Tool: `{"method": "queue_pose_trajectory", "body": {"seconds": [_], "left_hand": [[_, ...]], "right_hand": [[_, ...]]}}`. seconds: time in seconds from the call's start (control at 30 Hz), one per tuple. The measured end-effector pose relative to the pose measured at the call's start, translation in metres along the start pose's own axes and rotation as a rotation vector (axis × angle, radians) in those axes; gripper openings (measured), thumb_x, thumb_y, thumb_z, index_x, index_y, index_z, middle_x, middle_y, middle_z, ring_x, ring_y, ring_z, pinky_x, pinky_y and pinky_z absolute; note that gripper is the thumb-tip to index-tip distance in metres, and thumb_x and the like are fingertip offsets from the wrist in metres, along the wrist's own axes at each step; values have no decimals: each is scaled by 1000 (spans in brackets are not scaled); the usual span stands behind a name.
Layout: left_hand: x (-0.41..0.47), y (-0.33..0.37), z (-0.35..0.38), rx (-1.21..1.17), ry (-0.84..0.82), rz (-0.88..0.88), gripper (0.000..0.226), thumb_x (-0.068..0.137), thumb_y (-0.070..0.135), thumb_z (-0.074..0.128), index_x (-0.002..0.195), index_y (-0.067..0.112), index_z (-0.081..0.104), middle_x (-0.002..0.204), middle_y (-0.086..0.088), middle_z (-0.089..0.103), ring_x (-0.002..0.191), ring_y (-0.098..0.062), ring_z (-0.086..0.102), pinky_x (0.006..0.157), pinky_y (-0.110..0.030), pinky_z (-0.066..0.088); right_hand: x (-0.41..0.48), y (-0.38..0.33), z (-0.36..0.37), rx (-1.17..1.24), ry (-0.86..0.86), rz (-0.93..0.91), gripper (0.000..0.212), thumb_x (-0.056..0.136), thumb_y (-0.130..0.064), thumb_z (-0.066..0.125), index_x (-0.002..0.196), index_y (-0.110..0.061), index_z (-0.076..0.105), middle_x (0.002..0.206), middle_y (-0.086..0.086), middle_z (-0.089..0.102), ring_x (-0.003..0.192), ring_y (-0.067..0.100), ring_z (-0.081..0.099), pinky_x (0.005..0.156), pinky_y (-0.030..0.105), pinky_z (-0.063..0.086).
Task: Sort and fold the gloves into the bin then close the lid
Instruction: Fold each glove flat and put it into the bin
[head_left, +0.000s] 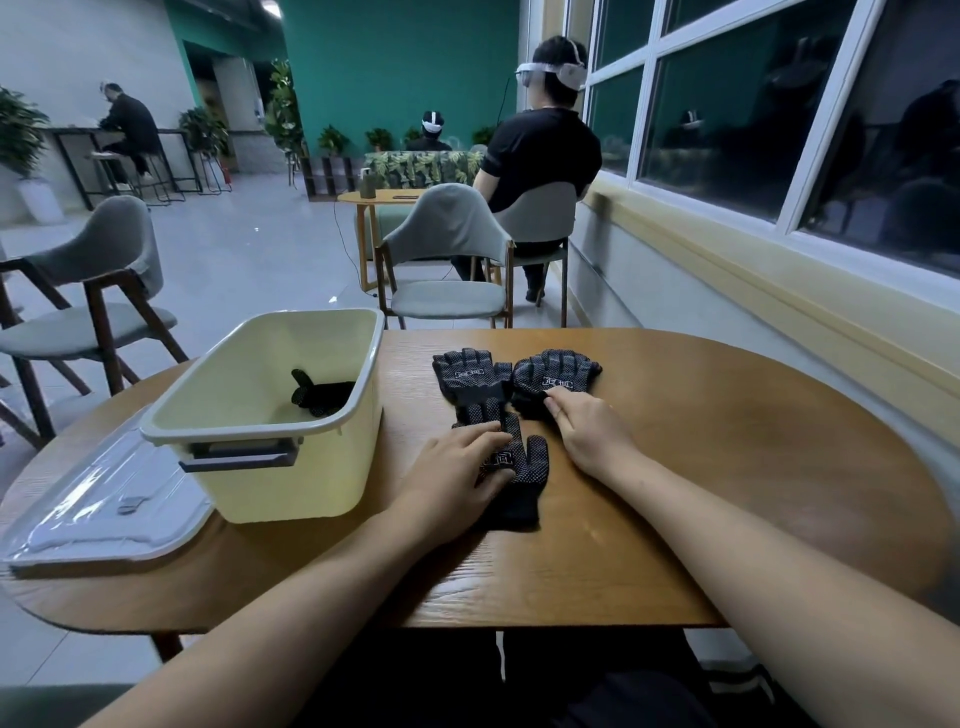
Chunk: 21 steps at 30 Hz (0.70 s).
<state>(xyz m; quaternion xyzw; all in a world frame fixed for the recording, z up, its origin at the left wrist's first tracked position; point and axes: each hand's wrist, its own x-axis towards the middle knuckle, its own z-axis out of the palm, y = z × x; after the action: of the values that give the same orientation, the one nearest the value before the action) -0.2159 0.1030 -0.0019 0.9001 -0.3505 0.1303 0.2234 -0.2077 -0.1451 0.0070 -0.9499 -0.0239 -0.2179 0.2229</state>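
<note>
Black near glove (522, 483) lies on the tabletop (727, 467) under the left hand (457, 467), fingers flat and straight; right hand (584, 428) pinches the far right glove (558, 371) by its cuff; another glove (322, 397) sits in the yellow bin (291, 467), lid (98, 504) off beside it

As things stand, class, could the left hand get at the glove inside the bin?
Probably yes: the bin stands open beside the left hand, lid off, and nothing covers the glove inside.

A café-like office lounge: wooden tables (675, 467), grey chairs (447, 244), a high counter (78, 131) with stools (111, 166), potted plants (21, 130), a teal wall (405, 62), large windows (727, 104).
</note>
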Motion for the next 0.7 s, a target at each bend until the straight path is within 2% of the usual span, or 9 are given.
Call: {"method": "queue_pose_trajectory", "body": {"seconds": [0.07,0.17,0.5,0.57,0.67,0.7], "left_hand": [[1,1,2,37,-90,-46,59,101,64,50,153,37,51,164,12,44,151,-12,39,122,-44,34],[-1,5,1,85,-150,-36,58,103,67,45,155,40,49,167,14,39,155,-9,32,123,-41,29],[-27,18,-6,90,-130,51,65,95,79,40,148,45,56,158,23,47,146,-4,37,113,-30,27],[-29,20,-7,83,-127,64,63,96,79,41,147,45,56,156,24,49,144,-4,37,113,-29,28],[-30,21,-9,37,-117,79,58,99,75,39,142,42,62,149,23,55,138,-4,44,113,-34,36],[-30,21,-10,6,-109,82,54,101,71,41,138,41,65,145,22,58,135,-5,47,112,-35,39]], "right_hand": [[-1,-1,0,1,-2,0,26,113,-35,44,115,-20,64,108,10,74,101,37,66,77,43,51],[-1,-1,0,5,3,-1,26,113,-36,44,115,-20,64,108,10,74,102,38,66,77,43,52],[-2,-5,-3,0,-15,10,28,113,-36,44,113,-17,65,108,11,73,102,37,65,79,43,51],[-3,-7,-6,26,-10,6,29,112,-35,46,115,-16,67,110,11,74,106,35,65,85,45,53],[-4,-10,-11,31,72,7,32,111,-32,49,125,-15,73,124,7,74,123,30,61,103,49,49],[-3,-11,-15,41,107,12,31,111,-31,49,122,-15,74,121,5,75,121,29,61,101,48,49]]}}
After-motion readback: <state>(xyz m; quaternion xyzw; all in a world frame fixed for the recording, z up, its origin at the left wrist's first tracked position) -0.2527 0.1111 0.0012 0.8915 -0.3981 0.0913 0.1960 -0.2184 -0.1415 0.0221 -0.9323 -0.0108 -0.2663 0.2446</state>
